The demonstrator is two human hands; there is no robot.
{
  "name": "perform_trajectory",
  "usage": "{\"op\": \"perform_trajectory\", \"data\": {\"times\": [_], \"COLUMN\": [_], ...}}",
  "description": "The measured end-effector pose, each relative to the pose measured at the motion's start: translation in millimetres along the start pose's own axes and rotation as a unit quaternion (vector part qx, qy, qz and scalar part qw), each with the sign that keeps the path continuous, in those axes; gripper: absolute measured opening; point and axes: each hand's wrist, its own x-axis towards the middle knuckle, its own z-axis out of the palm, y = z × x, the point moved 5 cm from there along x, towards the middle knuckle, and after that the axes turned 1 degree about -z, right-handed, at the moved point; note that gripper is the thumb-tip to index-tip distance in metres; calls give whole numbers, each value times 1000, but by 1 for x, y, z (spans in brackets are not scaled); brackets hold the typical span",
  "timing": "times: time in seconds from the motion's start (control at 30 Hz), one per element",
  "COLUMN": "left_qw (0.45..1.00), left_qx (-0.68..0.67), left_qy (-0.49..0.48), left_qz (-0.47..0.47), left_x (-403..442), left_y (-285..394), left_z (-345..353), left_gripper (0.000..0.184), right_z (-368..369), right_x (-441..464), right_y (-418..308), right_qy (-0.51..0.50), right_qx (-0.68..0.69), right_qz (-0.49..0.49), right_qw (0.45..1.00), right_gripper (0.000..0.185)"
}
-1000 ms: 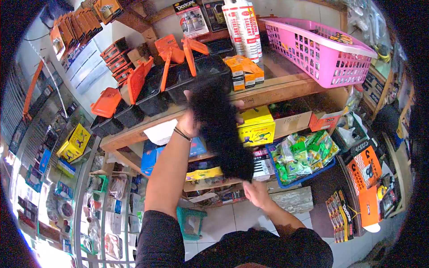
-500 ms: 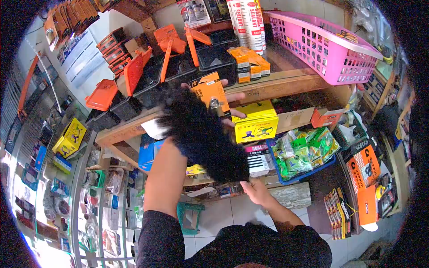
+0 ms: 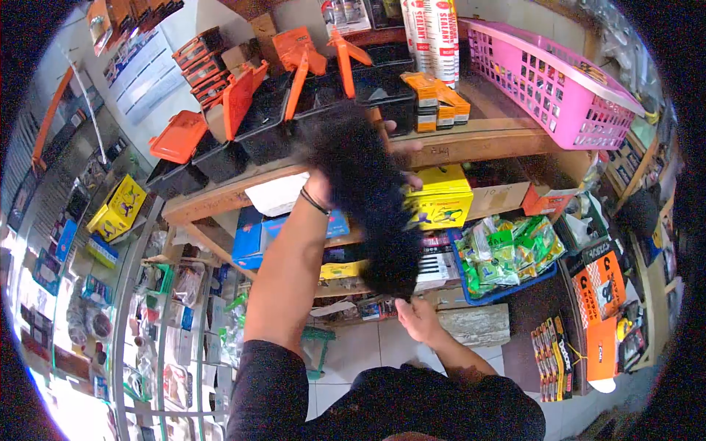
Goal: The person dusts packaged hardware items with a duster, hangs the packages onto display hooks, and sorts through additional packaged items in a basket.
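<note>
A fluffy black duster (image 3: 368,198), blurred by motion, spans the middle of the view. At its lower end my right hand (image 3: 418,320) is closed around the grip. My left hand (image 3: 321,188) is behind the duster, which hides most of it. Its fingertips stick out on the duster's right side, beside a yellow box (image 3: 443,195). A sliver of an orange package (image 3: 376,117) shows at these fingers, in front of the black bins (image 3: 323,99) with raised orange lids.
On the upper shelf (image 3: 471,148) stand small orange boxes (image 3: 435,103), sealant tubes (image 3: 434,40) and a pink basket (image 3: 548,88). Below, a blue basket (image 3: 507,294) holds green packets. Glass shelving (image 3: 132,294) is at left, and orange and black boxes (image 3: 601,294) are at right.
The duster has swept up and right across the orange package in my left hand, covering most of it. Shelf items sit slightly farther right in view. My right hand has barely moved.
</note>
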Motion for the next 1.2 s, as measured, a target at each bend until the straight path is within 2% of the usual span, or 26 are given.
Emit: {"op": "perform_trajectory", "data": {"times": [0.03, 0.07, 0.13, 0.17, 0.2, 0.27, 0.37, 0.4, 0.43, 0.47, 0.5, 0.53, 0.6, 0.63, 0.67, 0.73, 0.77, 0.8, 0.87, 0.9, 0.93, 0.97, 1.0, 1.07, 1.13, 1.2], "left_qw": [997, 999, 1000, 969, 942, 973, 1000, 1000, 985, 949, 963, 963, 998, 994, 999, 998, 949, 949, 997, 953, 953, 993, 997, 960, 988, 999], "left_qx": [14, -41, -30, -87, 25, -46, -20, -21, -106, -189, -239, -240, 46, 61, -37, -51, 241, 240, 59, 239, 239, 85, -73, 21, -35, -36], "left_qy": [71, 3, -2, 229, 335, 226, 20, 18, 137, 252, 121, 117, 49, 82, -11, 14, 184, 183, 32, 186, 185, 81, -26, 277, 147, 5], "left_qz": [23, 27, -5, 10, 0, 12, 3, 2, 16, 30, 39, 39, 17, 47, 37, 18, 86, 86, 44, 12, 12, 16, 20, 30, 31, 15], "left_x": [-9, -3, -2, -22, -19, -17, -7, -7, -11, -17, -27, -21, -5, -11, -10, -5, -35, -30, -9, -12, -10, -5, 1, -15, -8, -3], "left_y": [-1, 3, -1, -1, 2, -2, 0, 0, 0, -1, -3, -3, -1, 2, 3, 3, 0, 0, 0, 3, 3, 1, 3, 2, -1, -3], "left_z": [2, 12, 1, -22, -14, -17, 8, 10, -1, -11, -43, -36, -8, 21, 21, 14, -74, -64, 4, 30, 18, 5, 14, -7, -1, 13], "left_gripper": [67, 65, 78, 88, 94, 90, 90, 90, 88, 87, 81, 81, 79, 73, 74, 74, 76, 76, 77, 81, 81, 84, 88, 98, 94, 90], "right_z": [0, 0, -7, -10, -10, -7, -13, -14, -14, -15, -13, -11, -10, -13, -15, -21, -23, -24, -21, -18, -16, -17, -22, -27, -25, -25], "right_x": [2, 2, 5, 7, 6, 1, 3, 6, 8, 7, 4, 3, 4, 1, 1, 5, 5, 4, 0, -2, -3, -3, -3, -4, -3, -3], "right_y": [0, -3, 2, 6, 1, -17, -9, -6, 2, 3, -5, -9, -3, -11, -18, -8, -8, -9, -11, -13, -15, -15, -12, -4, 9, 2], "right_qy": [6, 12, 13, 19, 18, 13, 17, 24, 9, 11, 14, 17, 35, 35, 35, 49, 60, 72, 55, 38, 20, 21, 44, 66, 34, 35], "right_qx": [-45, -89, -37, 15, 13, 23, -80, -113, -7, -8, 22, 52, -5, -71, -137, -62, -107, -150, -144, -138, -132, -133, -95, -55, -125, -118], "right_qz": [-54, -108, -47, 16, 16, -29, -57, -57, 5, 6, 14, 21, -22, -52, -84, -58, -56, -54, -64, -75, -87, -88, -66, -41, 9, -39], "right_qw": [998, 990, 998, 1000, 1000, 999, 995, 992, 1000, 1000, 1000, 998, 999, 995, 986, 995, 991, 985, 986, 987, 987, 987, 992, 995, 992, 992], "right_gripper": [37, 37, 36, 36, 36, 36, 38, 38, 37, 37, 37, 36, 35, 35, 36, 35, 35, 36, 36, 37, 40, 40, 40, 41, 40, 41]}}
